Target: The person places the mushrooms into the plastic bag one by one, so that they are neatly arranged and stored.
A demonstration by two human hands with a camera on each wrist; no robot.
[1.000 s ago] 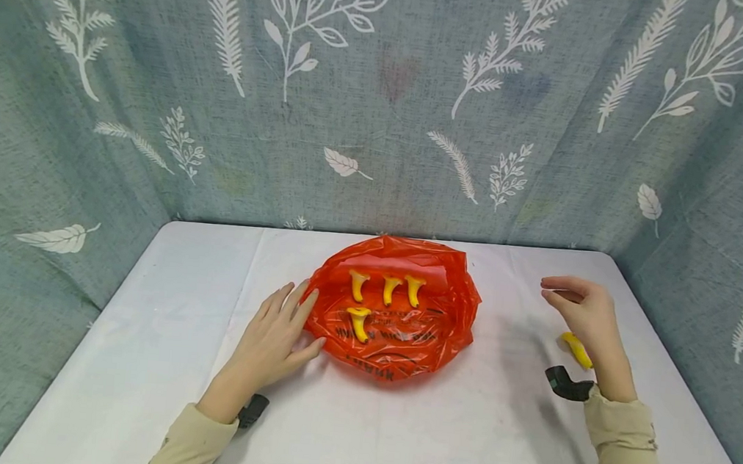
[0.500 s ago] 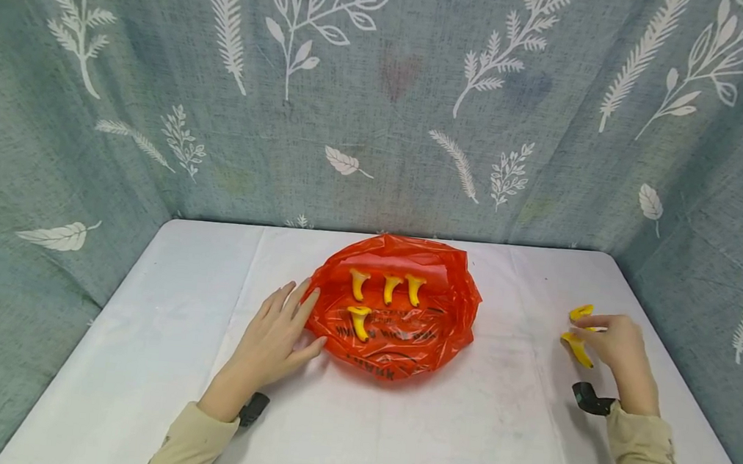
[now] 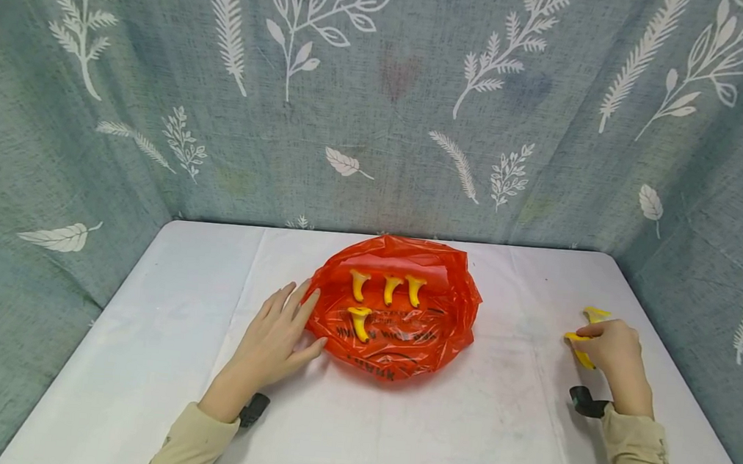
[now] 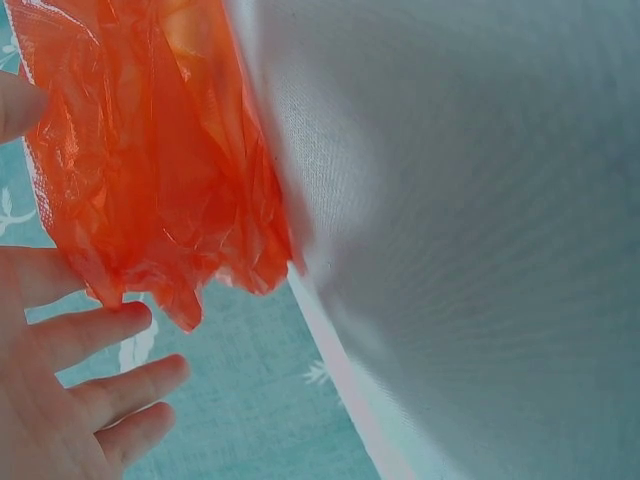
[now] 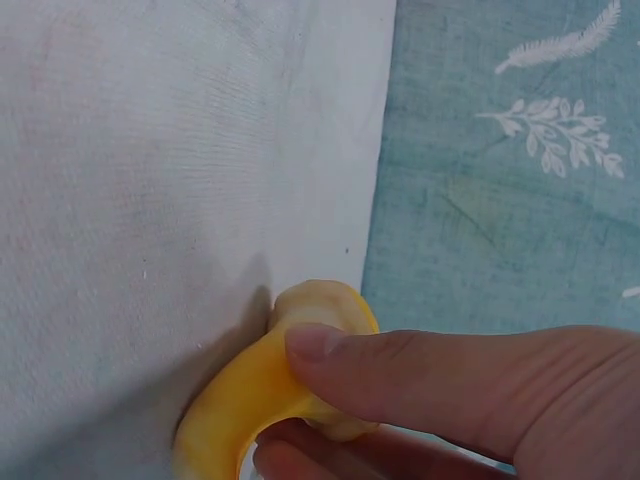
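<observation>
A red plastic bag (image 3: 394, 355), opened out, lies at the table's middle. On it are several small yellow toy bananas (image 3: 359, 323) with flared tops, three in a row and one in front. My left hand (image 3: 272, 345) rests at the bag's left edge, fingers spread and fairly straight; in the left wrist view its fingers (image 4: 100, 335) touch the crinkled rim. At the right, my right hand (image 3: 615, 356) pinches a toy banana (image 5: 250, 385), thumb near its pale flared end. Another toy banana (image 3: 596, 315) lies just behind, partly hidden by the hand.
The white-covered table (image 3: 486, 441) extends around the bag and both arms. A grey-green curtain (image 3: 388, 115) with white leaf prints encloses the back and sides. Black wrist cameras (image 3: 587, 403) sit below each hand.
My right hand came down and to the right from above the table, reached the toy bananas, and now pinches one. The toy banana behind has shifted slightly right. My left hand stays put.
</observation>
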